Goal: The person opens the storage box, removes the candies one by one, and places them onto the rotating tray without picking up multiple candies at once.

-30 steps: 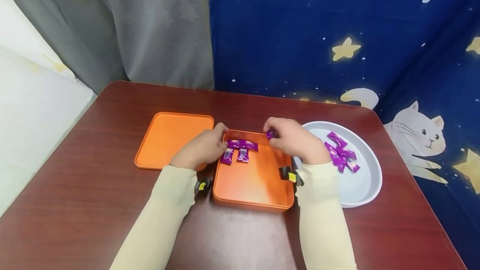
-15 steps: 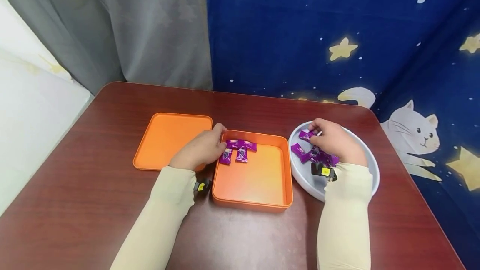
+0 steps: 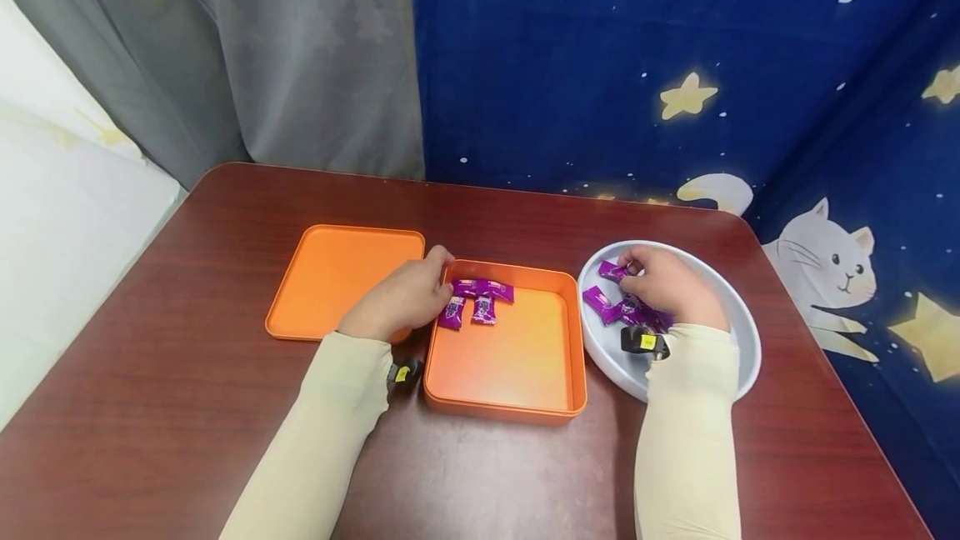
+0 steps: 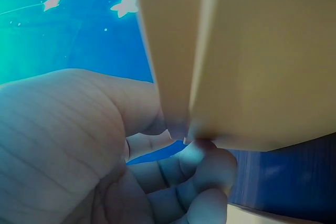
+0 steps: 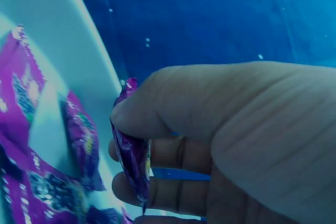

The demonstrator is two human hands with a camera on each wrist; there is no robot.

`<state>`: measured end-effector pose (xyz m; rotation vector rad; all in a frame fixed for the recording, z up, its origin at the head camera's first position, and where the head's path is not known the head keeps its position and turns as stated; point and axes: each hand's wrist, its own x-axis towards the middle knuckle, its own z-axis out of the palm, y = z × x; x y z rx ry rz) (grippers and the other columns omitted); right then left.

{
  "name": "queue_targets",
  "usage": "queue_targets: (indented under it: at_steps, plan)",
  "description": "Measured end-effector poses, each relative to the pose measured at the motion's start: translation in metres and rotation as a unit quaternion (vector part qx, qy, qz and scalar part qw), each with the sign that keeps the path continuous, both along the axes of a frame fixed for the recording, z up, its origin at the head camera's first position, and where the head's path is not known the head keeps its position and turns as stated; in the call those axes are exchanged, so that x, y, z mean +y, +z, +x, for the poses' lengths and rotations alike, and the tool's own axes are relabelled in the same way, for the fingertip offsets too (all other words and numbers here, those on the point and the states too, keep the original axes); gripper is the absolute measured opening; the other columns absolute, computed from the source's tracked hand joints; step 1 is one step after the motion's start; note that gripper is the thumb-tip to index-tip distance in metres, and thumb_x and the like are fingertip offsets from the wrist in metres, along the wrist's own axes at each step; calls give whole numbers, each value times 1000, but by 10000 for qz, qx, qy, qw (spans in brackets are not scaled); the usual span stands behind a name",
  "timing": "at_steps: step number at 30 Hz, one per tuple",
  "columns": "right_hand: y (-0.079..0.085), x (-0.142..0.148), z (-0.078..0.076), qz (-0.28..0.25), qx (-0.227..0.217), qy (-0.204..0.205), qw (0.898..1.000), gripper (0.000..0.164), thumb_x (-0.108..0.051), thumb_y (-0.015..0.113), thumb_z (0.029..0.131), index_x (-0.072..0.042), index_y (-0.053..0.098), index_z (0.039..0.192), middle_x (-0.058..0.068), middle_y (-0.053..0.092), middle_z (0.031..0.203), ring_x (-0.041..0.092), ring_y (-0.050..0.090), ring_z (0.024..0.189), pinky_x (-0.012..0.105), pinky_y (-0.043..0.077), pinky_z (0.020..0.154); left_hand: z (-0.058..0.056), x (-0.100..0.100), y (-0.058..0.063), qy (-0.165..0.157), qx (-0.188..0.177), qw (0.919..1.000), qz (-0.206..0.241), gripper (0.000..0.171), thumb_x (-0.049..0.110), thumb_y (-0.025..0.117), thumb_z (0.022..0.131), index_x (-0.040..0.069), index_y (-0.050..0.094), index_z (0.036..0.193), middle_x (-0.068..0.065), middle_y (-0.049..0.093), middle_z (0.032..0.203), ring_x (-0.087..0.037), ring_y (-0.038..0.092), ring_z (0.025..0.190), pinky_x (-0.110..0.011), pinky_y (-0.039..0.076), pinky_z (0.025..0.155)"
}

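From my head view, the orange box [image 3: 502, 361] sits in the middle of the brown table [image 3: 187, 423]. My left hand [image 3: 401, 294] is at the box's left edge, near its far corner, and my right hand [image 3: 675, 286] is over the white dish [image 3: 742, 361], just right of the box, with fingertips down among the loose purple candies [image 3: 600, 304] there. Four candies [image 3: 483, 311] lie inside the box, in its far left corner. A flat orange lid [image 3: 341, 273] lies left of the box. Beyond the box hang a grey curtain [image 3: 315, 48] and a blue curtain [image 3: 562, 65] with stars

From my left wrist, my thumb runs out of sight behind the box's edge and a curled fingertip touches it from the other side, so this hand pinches the box

From my right wrist, I grasp one purple candy between thumb and fingers; this pinched candy [image 5: 134, 163] stands nearly upright beside the rim of the dish, right of the box, with other candies near it
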<state>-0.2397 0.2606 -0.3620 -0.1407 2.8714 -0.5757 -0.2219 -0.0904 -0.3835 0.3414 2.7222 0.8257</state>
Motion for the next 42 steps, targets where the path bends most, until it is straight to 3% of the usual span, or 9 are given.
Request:
queue_targets:
  at_steps: [5,11,20,28,34,38,42]
  plan:
    - [-4,-5,-4,93,81,137,9998,33,-16,61,85,-5,57,116,15,63,96,26,56,80,46,51,79,0,1,0,29,19,10000,39,43,25,54,93,14,36,130,-6,62,102,-18,58,83,-41,53,87]
    - [-8,-9,-8,157,47,315,9994,30,-11,61,83,-2,57,112,13,62,86,25,55,75,42,49,74,0,1,0,-4,13,10000,48,42,24,53,94,13,36,130,-5,63,96,-18,58,80,-39,54,84]
    - [-12,-16,-10,368,-237,68,9990,30,-15,63,81,-9,60,110,8,60,79,24,54,75,37,44,67,-1,0,-1,25,54,10000,42,43,24,53,94,12,36,131,-6,63,100,-18,58,82,-41,53,86]
    - [-10,-13,-9,306,-180,117,9993,27,-12,61,81,-6,58,108,9,58,76,24,53,72,37,45,66,-2,1,-1,36,1,10000,17,43,25,53,94,13,36,132,-8,63,104,-19,58,83,-42,53,87]
    - [6,-18,-1,342,-70,45,9994,40,-14,63,82,-3,54,120,16,63,93,29,57,83,49,52,78,-2,1,-1,57,20,10000,10,43,25,54,94,13,36,131,-7,62,102,-19,58,82,-41,54,86]
    - [18,-23,5,394,-10,5,9992,47,-18,63,84,-5,49,127,21,59,113,34,55,99,58,48,88,-2,1,-2,33,72,10000,6,43,24,53,94,12,36,131,-7,63,98,-19,58,81,-42,53,87]
    - [30,-34,11,381,163,130,9991,48,-19,63,84,-7,49,128,22,57,120,36,53,106,59,46,91,-3,1,-2,-5,122,9999,-8,43,24,53,94,11,36,131,-6,63,89,-19,58,79,-42,53,87]
